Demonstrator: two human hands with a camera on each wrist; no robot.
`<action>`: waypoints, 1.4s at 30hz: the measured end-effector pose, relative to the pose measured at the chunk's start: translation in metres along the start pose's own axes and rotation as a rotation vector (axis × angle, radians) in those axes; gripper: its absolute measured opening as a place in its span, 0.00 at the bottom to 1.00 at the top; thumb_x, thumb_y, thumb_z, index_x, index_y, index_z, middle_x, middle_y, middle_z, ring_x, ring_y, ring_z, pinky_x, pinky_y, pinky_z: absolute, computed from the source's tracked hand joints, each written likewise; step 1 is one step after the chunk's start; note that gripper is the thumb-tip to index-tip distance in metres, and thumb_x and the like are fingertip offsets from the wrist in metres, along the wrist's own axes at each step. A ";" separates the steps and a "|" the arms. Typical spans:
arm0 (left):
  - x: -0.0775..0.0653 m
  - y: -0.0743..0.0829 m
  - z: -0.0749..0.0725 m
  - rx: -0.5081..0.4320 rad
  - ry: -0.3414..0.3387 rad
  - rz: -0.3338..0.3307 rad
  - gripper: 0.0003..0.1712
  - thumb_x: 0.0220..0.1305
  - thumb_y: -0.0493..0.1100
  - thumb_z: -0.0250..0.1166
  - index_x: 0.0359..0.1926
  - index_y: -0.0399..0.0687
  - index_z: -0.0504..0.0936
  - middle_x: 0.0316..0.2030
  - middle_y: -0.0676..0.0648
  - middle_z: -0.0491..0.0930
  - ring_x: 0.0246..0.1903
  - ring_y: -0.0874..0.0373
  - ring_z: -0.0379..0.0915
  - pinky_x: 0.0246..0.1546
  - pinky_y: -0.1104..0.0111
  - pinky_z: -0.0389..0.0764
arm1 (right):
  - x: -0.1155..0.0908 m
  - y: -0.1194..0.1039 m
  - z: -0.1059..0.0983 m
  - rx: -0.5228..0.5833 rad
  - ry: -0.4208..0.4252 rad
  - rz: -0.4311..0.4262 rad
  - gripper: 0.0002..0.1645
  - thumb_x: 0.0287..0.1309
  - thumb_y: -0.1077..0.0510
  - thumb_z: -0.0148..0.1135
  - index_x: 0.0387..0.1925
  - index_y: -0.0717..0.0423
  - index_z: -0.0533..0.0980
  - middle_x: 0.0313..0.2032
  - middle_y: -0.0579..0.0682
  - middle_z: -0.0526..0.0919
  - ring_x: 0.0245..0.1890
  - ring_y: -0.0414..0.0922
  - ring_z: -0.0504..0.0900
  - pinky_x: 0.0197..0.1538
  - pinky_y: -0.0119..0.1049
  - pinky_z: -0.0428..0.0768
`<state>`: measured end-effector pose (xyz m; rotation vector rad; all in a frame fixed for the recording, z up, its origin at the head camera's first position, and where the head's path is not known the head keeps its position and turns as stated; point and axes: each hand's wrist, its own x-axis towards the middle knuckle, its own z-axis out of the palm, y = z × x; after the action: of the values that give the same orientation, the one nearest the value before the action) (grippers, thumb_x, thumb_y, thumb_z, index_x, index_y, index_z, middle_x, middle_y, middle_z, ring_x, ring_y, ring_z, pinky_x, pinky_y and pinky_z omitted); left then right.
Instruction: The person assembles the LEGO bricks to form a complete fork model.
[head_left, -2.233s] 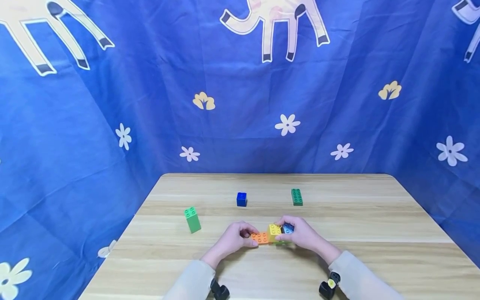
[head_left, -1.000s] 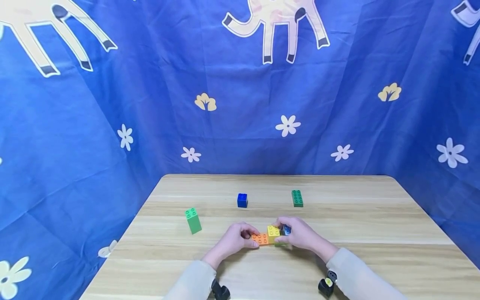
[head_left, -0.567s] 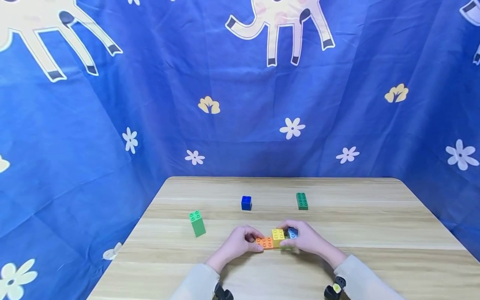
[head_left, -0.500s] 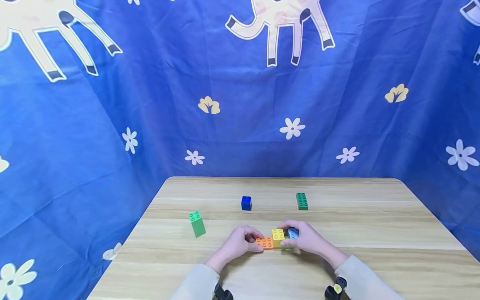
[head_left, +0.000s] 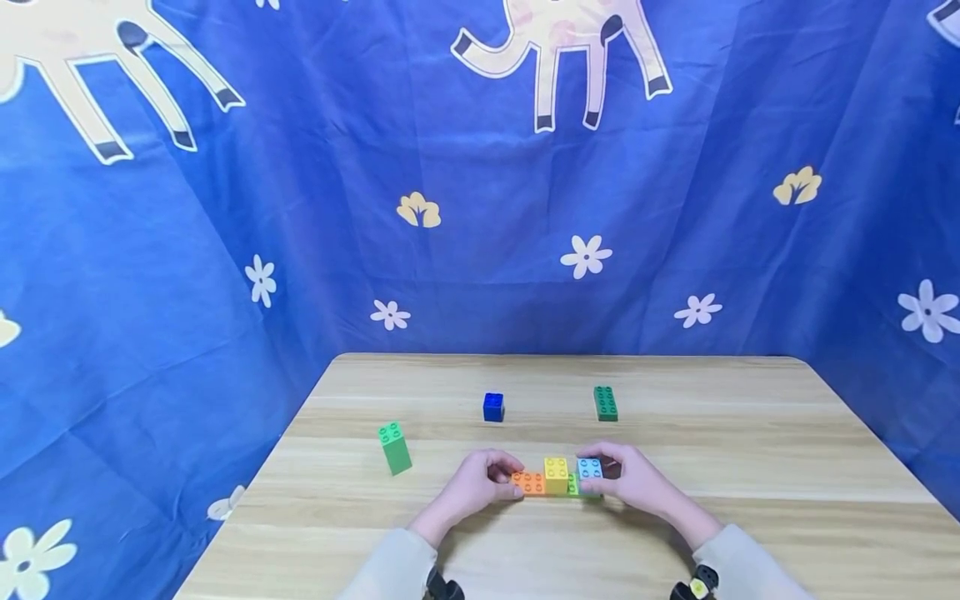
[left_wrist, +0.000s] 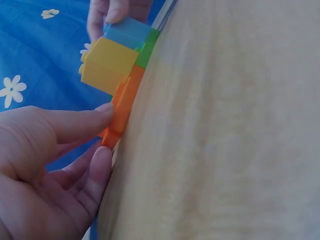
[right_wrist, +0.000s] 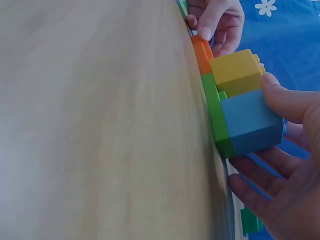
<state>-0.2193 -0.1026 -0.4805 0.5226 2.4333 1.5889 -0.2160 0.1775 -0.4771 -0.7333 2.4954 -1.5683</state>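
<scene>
One studded plastic assembly (head_left: 556, 477)
Left hand (head_left: 480, 482) pinches flat orange brick (head_left: 531, 483), nine o'clock; right hand (head_left: 632, 478) pinches cubic light-blue brick (head_left: 590, 469), three.

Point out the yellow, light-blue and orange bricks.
Yellow four-stud brick (left_wrist: 110, 61): left wrist view, side wall.
Light-blue four-stud brick (right_wrist: 252, 117): right wrist view, side wall.
Orange brick (left_wrist: 127, 97): left wrist view, long side.

Lower centre: orange brick (head_left: 529, 485), yellow brick (head_left: 556, 477), lime brick (head_left: 572, 484), light-blue brick (head_left: 590, 469). Upper frame: blue cloth (head_left: 480, 283), white flowers (head_left: 587, 257). Woodgrain tabletop (head_left: 720, 442).
</scene>
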 end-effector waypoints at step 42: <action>0.063 -0.008 -0.046 -0.260 0.382 -0.155 0.31 0.51 0.36 0.70 0.56 0.34 0.70 0.53 0.36 0.71 0.42 0.49 0.76 0.38 0.59 0.81 | -0.016 -0.032 -0.008 0.009 0.036 0.021 0.17 0.54 0.62 0.64 0.45 0.67 0.75 0.39 0.58 0.80 0.39 0.50 0.79 0.45 0.35 0.78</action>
<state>-0.2943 -0.1201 -0.4672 -0.0175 2.3829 2.0469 -0.1931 0.1798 -0.4482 -0.6816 2.5107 -1.5989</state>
